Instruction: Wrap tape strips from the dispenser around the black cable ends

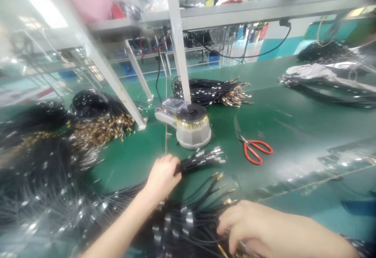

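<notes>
My left hand (164, 175) is closed around a bundle of black cables (190, 164), whose silvery ends fan out to the right just above the green tabletop. Lower right, my right hand (249, 226) curls its fingers over the gold-tipped ends of other black cables (202, 207). Its fingertips are partly hidden, along with what lies under them. Between and below both hands spreads a heap of black cables with white tags, blurred toward the bottom edge.
A round tape dispenser (194, 132) stands beyond my left hand. Orange-handled scissors (255, 148) lie to its right. Coiled cable bundles (211, 91) rest behind, with more piled at left (100, 121). A white shelf post (179, 38) rises behind the dispenser.
</notes>
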The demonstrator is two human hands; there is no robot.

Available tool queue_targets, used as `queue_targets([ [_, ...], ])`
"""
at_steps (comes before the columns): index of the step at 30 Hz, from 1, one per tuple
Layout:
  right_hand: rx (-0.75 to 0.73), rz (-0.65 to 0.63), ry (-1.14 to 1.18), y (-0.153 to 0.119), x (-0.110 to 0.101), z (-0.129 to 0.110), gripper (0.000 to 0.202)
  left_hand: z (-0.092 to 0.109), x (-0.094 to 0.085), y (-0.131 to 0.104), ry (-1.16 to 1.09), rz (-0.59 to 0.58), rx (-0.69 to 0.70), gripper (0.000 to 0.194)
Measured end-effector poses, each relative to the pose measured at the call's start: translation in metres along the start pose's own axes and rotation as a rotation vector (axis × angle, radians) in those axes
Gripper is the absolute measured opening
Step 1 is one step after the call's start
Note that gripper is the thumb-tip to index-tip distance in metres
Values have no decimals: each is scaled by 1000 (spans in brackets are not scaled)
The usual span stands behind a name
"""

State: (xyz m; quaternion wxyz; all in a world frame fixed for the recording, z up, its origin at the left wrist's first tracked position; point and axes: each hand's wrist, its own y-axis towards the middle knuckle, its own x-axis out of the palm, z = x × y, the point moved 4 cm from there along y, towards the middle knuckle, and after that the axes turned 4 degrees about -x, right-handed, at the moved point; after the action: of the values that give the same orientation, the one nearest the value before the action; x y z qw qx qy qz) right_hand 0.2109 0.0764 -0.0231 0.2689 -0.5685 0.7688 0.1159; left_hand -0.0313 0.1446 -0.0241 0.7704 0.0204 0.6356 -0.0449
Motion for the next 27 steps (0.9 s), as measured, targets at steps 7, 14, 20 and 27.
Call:
queue_targets([
  [7, -4, -32, 87, -3, -3, 2, 41, -6, -9, -8, -228, 13, -48, 11],
  [14, -65, 65, 96, 3, -32, -14, 44, -10, -17, -12, -451, 85, -49, 6],
  [20, 49, 253, -20, 22, -51, -10, 23, -26, -29, -15, -651, 181, -90, 17],
  [27, 16, 266, -324, 72, -39, 9, 32, -32, -30, -22, -1177, 218, -221, 26],
])
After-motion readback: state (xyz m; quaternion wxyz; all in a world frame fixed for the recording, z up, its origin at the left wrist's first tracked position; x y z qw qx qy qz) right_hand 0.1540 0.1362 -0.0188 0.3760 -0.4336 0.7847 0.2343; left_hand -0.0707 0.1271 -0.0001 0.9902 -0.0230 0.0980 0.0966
